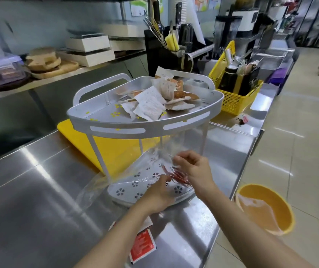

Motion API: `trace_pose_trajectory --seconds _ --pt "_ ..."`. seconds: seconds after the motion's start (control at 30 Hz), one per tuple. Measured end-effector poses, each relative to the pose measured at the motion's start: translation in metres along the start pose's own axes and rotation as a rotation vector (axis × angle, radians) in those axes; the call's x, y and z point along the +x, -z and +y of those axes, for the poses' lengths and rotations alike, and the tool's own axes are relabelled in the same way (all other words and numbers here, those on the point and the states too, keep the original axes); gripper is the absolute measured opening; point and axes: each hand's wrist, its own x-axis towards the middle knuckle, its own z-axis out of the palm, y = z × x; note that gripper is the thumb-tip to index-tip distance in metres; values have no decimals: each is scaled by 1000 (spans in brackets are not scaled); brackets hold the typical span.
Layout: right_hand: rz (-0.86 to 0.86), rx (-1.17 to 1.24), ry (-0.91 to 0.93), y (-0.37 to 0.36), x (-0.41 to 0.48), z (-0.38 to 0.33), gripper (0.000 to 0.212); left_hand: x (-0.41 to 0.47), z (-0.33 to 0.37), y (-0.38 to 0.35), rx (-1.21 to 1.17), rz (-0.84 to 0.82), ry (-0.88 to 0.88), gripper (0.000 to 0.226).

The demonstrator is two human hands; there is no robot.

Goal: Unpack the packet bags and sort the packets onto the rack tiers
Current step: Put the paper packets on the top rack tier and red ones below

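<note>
A white two-tier rack (116, 130) stands on the steel counter. Its top tier carries a heap of white and brown packets (153, 99). Over the lower tier (127, 188) I hold a clear plastic bag (104, 182) with red packets (178, 176) inside. My left hand (158, 192) pinches the bag's near side. My right hand (195, 169) grips its upper edge by the red packets. A red packet (142, 247) lies on the counter under my left forearm, partly hidden.
A yellow cutting board (89, 144) lies under the rack. A yellow basket (238, 99) of tools stands behind at the right, with a binder clip (241, 119) near it. An orange bin (265, 207) with a clear bag sits on the floor beyond the counter edge.
</note>
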Motion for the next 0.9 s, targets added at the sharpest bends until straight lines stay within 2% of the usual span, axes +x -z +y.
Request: trace_pose_trajectory --seconds 0.07,0.1,0.2,0.23,0.27,0.33,0.43,0.47,0.53,0.57,0.63,0.7,0.73,0.8,0.9 --pt "-11 -14 -4 2 6 2 2 -9 7 10 289 121 -72 31" --pt "-23 -25 10 2 9 2 1 -15 13 15 376 232 -193 27" --pt "-83 -181 108 2 16 6 12 -22 27 32 512 550 -759 33" --pt "-111 -237 125 3 17 8 19 -18 28 35 584 622 -895 36" --pt "-140 -269 108 3 18 10 24 -13 28 38 680 640 -955 40" --pt "-203 -268 29 5 17 14 29 -5 30 44 897 563 -933 52" --pt "-209 -307 76 11 21 24 27 4 27 52 1137 524 -757 58" --pt "-224 -336 69 13 21 26 22 4 27 55 1204 511 -690 53" --pt "-268 -488 35 21 21 31 13 5 26 63 1310 552 -615 24" --pt "-312 -589 27 26 21 35 22 6 25 67 1298 579 -584 19" --pt "-362 -762 84 34 22 43 48 8 19 70 1205 585 -563 29" --pt "-308 -845 96 36 22 53 63 10 15 68 1038 607 -545 31" --pt "-255 -833 53 37 21 56 64 11 13 68 966 633 -527 31" --pt "-174 -789 -8 40 22 61 47 11 11 67 867 676 -511 26" --pt "-161 -779 59 46 21 58 18 13 4 70 720 700 -509 16"
